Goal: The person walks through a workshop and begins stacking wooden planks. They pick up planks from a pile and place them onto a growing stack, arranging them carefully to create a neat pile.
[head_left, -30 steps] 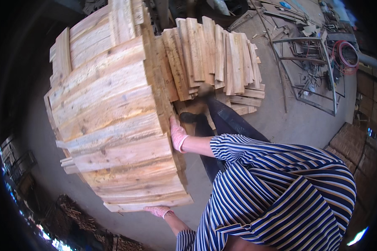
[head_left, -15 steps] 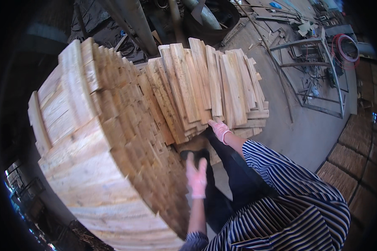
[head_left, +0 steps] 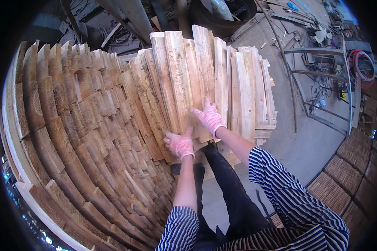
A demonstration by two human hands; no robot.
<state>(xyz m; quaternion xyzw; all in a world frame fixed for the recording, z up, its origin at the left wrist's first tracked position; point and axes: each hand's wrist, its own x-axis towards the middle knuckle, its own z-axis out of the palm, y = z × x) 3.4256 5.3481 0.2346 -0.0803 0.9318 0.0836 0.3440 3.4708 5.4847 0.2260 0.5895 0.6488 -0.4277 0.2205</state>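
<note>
Loose wooden planks (head_left: pixel 178 79) lie side by side on a stack in front of me, fanned out with uneven ends. My left hand (head_left: pixel 181 144), in a pink-and-white glove, is at their near ends with thumb and fingers apart. Farther up and to the right, my right hand (head_left: pixel 208 116), in a matching glove, rests against the plank faces, its thumb and forefinger spread. Neither hand is visibly closed round a plank. The undersides of the fingers are hidden.
A tall wall of stacked boards (head_left: pixel 92 138) fills the left side. A metal frame (head_left: pixel 318 51) and coiled red-and-white hose (head_left: pixel 361 67) stand at the far right. Bundled wood stacks (head_left: pixel 341 167) sit at the right. Behind the planks is a large dark round container (head_left: pixel 197 16).
My left hand has risen from beside my legs to the planks' near ends. My right hand has moved up and slightly left onto the planks. The view has shifted, showing more of the left stack's face.
</note>
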